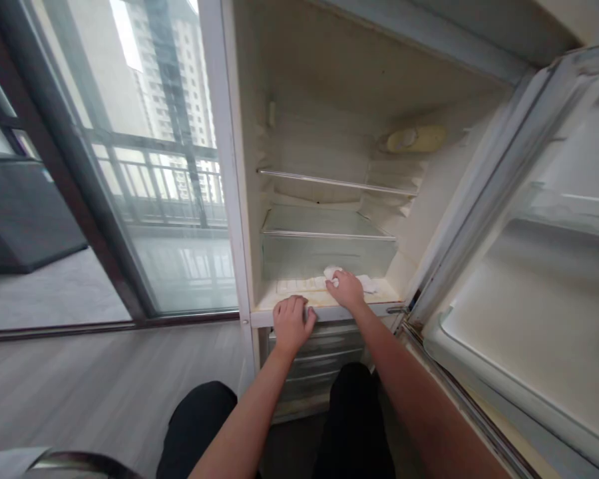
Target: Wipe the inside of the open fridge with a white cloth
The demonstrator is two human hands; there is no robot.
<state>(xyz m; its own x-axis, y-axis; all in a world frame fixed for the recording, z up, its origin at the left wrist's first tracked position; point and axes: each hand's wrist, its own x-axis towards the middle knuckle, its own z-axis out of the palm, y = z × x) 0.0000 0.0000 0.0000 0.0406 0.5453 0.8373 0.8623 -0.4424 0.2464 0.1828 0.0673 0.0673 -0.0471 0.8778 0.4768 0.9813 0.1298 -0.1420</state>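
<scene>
The step in hand seems to be wiping the fridge [235, 199] floor, low in the centre of the frame. The right hand [349, 291] has its fingers closed on a white wad [333, 273], which sits just below the clear panel [299, 258], right of centre. Another white piece [367, 285] shows just right of that hand; whether it belongs to the wad I cannot tell. The left hand [290, 322] holds nothing loose: its fingers lie over the front sill [263, 320], thumb apart, a sensible brace for leaning in. To wipe well, I would keep the wad folded thick under the fingertips, press evenly and work from the back by the panel towards the sill, so that dirt comes forward instead of packing into the rear corner. The pale ribbed strip [299, 285] left of the wad probably needs strokes along its grooves, with a fresh face turned out once one is soiled. The yellowish marks near the sill may want dampening first, and the hinge [397, 310] at lower right calls for care with the knuckles.
</scene>
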